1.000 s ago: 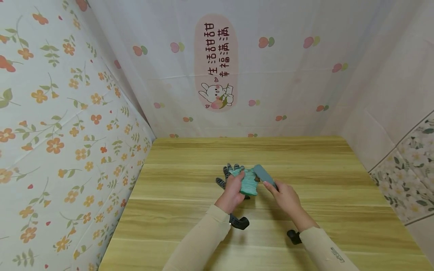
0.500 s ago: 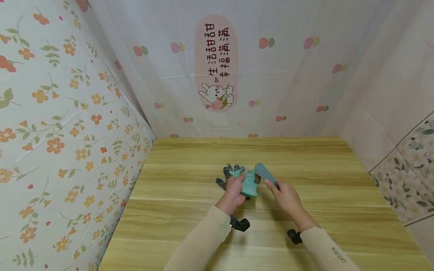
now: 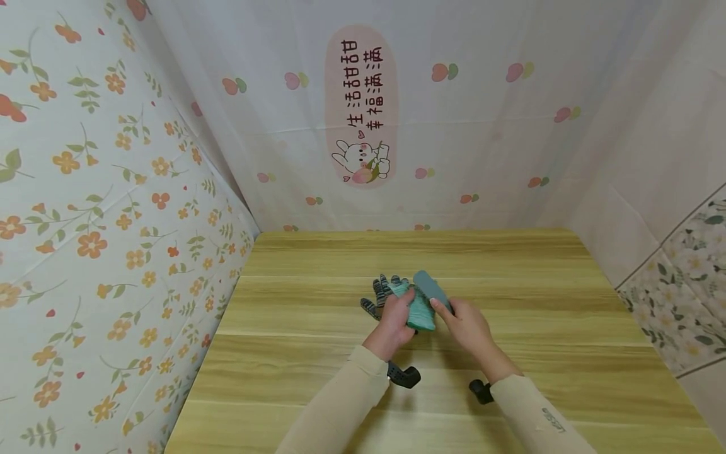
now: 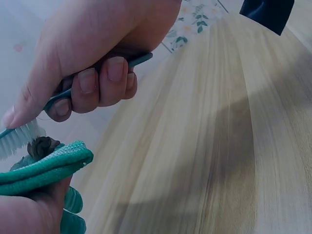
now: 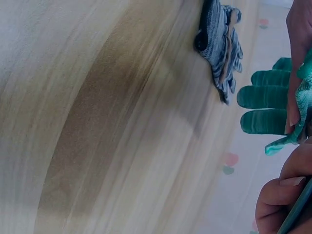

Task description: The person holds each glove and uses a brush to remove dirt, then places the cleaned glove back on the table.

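In the head view my left hand (image 3: 394,321) grips a green knitted work glove (image 3: 421,315) with dark green coated fingers (image 5: 263,97). My right hand (image 3: 467,328) is curled round the handle of a grey-blue scrub brush (image 3: 431,291), its thumb lying along the back. White bristles (image 4: 17,141) face down onto the glove in the left wrist view, right beside a dark brown crumpled patch (image 4: 43,146). Behind the left hand, a dark grey striped glove (image 3: 371,307) lies on the table, partly covered in the head view.
Wood-grain table (image 3: 306,296) spreads under both hands. A patterned curtain (image 3: 482,139) hangs along its back edge, and a floral cloth (image 3: 113,252) covers the left side. Black wrist mounts (image 3: 404,376) stick out below both forearms.
My right hand has moved the brush leftward, from the green glove's right edge to over it. The left hand has shifted slightly right with the glove, which tilts a little more.
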A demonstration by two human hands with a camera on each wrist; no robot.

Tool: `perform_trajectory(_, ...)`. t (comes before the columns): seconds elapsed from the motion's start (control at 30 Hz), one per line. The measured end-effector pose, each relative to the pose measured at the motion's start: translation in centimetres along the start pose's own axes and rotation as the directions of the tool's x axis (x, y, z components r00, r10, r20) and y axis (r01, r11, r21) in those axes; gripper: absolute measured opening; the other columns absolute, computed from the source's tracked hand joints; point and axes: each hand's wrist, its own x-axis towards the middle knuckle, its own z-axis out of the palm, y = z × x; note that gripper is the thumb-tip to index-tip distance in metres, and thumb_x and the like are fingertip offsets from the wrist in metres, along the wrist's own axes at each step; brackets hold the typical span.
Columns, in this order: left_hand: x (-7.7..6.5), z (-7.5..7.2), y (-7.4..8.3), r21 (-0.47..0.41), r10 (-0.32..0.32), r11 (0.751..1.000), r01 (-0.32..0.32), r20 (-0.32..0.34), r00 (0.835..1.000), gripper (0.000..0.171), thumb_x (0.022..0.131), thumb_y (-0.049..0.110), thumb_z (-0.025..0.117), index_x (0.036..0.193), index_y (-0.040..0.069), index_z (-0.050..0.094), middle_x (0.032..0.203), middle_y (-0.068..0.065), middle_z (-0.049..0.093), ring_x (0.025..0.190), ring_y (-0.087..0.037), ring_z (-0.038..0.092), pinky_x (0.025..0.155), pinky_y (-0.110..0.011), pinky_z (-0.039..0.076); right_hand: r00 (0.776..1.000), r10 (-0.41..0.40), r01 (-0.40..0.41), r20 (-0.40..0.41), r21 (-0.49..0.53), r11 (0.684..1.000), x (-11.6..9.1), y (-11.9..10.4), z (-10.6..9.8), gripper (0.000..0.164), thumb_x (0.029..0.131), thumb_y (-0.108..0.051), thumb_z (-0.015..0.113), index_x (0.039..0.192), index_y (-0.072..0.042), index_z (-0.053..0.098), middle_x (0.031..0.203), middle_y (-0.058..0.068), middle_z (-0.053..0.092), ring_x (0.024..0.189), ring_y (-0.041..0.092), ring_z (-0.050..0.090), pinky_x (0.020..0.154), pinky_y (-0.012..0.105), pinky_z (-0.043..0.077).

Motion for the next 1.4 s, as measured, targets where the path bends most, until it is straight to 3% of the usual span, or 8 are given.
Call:
perform_trajectory(0.23,0.3,-0.1,-0.5,-0.001,0.042,0.999,-0.042,-0.022,0.999,0.052,0.098,0.006,0.065,0.141,-0.006,0.04,0.138,-0.02,0.057,0.127,-0.031,0.059,0.106,-0.043,0.05,1.0,0.012,-0.012,0.014,-0.019,1.0,-0.3,0.7,0.2,0.053,0.104,-0.055,0.045,0.089,-0.006,0.057,0.069,0.003,0.044,0.063,0.019,0.045,0.057,0.03,0.034)
perform_trajectory(0.43,0.4,-0.1,-0.5,0.034,0.05,0.998,-0.048,-0.054,0.997,0.051,0.1,0.009,0.063,0.142,-0.005,0.038,0.136,-0.019,0.056,0.125,-0.03,0.059,0.104,-0.04,0.052,1.0,0.009,-0.009,0.013,-0.025,1.0,-0.5,1.3,-0.1,0.055,0.104,-0.057,0.044,0.094,-0.005,0.06,0.071,0.004,0.047,0.065,0.019,0.046,0.058,0.031,0.036)
perform_trajectory(0.87,0.3,-0.1,-0.1,0.019,0.018,1.0,-0.017,-0.071,0.997,0.068,0.103,0.01,0.058,0.155,-0.002,0.017,0.147,-0.023,0.042,0.132,-0.032,0.051,0.107,-0.04,0.047,0.999,0.042,-0.042,0.023,-0.033,0.999,-0.6,1.8,-0.6,0.063,0.103,-0.061,0.04,0.103,-0.003,0.064,0.074,0.007,0.055,0.066,0.02,0.049,0.06,0.032,0.039)
perform_trajectory(0.97,0.3,-0.1,-0.2,0.008,0.017,1.0,-0.016,-0.073,0.997,0.074,0.103,0.009,0.057,0.158,-0.001,0.009,0.152,-0.026,0.035,0.137,-0.035,0.046,0.11,-0.043,0.044,0.999,0.035,-0.034,0.019,-0.036,0.999,-0.7,1.8,-0.6,0.063,0.104,-0.06,0.041,0.106,-0.002,0.064,0.078,0.008,0.059,0.068,0.021,0.051,0.061,0.032,0.041)
perform_trajectory(1.1,0.4,-0.1,-0.2,-0.006,0.024,1.0,-0.024,-0.068,0.997,0.074,0.103,0.008,0.057,0.157,-0.001,0.008,0.152,-0.026,0.034,0.136,-0.034,0.045,0.111,-0.042,0.044,0.999,0.043,-0.042,0.02,-0.035,0.999,-0.8,2.0,-0.8,0.065,0.104,-0.06,0.04,0.111,0.0,0.065,0.085,0.012,0.064,0.071,0.021,0.053,0.064,0.034,0.043)
perform_trajectory(1.2,0.4,-0.2,0.0,-0.024,0.016,1.0,-0.018,-0.065,0.998,0.076,0.103,0.008,0.057,0.158,0.0,0.005,0.152,-0.025,0.033,0.135,-0.032,0.046,0.109,-0.039,0.044,0.998,0.059,-0.058,0.024,-0.032,0.998,-0.7,2.2,-1.0,0.067,0.104,-0.061,0.039,0.108,0.0,0.064,0.081,0.01,0.06,0.07,0.021,0.052,0.063,0.033,0.042)
perform_trajectory(1.4,0.5,-0.3,0.2,-0.039,-0.006,0.999,0.003,-0.065,0.998,0.091,0.104,0.009,0.056,0.158,0.003,-0.017,0.162,-0.028,0.016,0.139,-0.035,0.042,0.111,-0.041,0.042,0.996,0.088,-0.087,0.027,-0.032,0.996,-0.7,2.7,-1.3,0.068,0.104,-0.063,0.036,0.106,0.0,0.062,0.075,0.007,0.052,0.068,0.021,0.049,0.06,0.032,0.038)
